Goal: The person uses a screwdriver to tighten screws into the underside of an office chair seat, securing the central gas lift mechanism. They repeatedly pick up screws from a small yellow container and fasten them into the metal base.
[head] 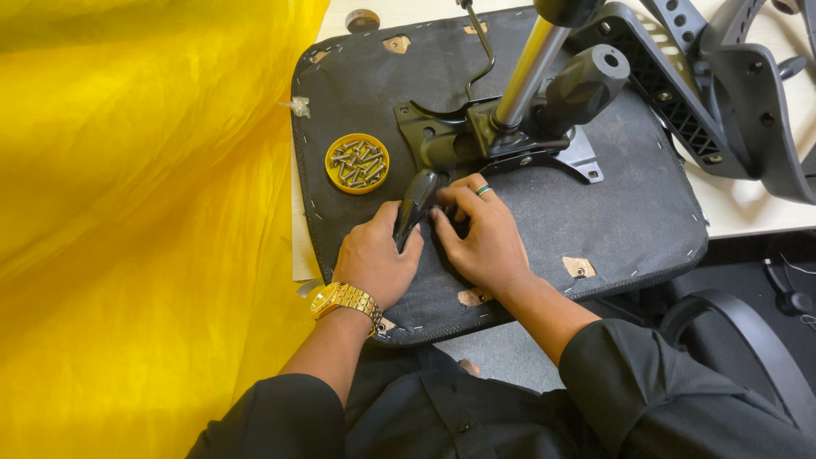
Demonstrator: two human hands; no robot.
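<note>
A yellow sheet [127,212] fills the space left of both hands. The upturned black seat base [595,212] lies beneath them on the worktop [748,208]. Its metal mechanism plate [484,140] sits just beyond the fingers. The left hand [374,259] has its grip wrapped tight round a black-handled screwdriver [416,204], which rises from the fist. The right hand [484,238] touches the seat beside it; whether its grip pinches anything cannot be told. A yellow dish of screws [357,163] lies just beyond the left hand.
</note>
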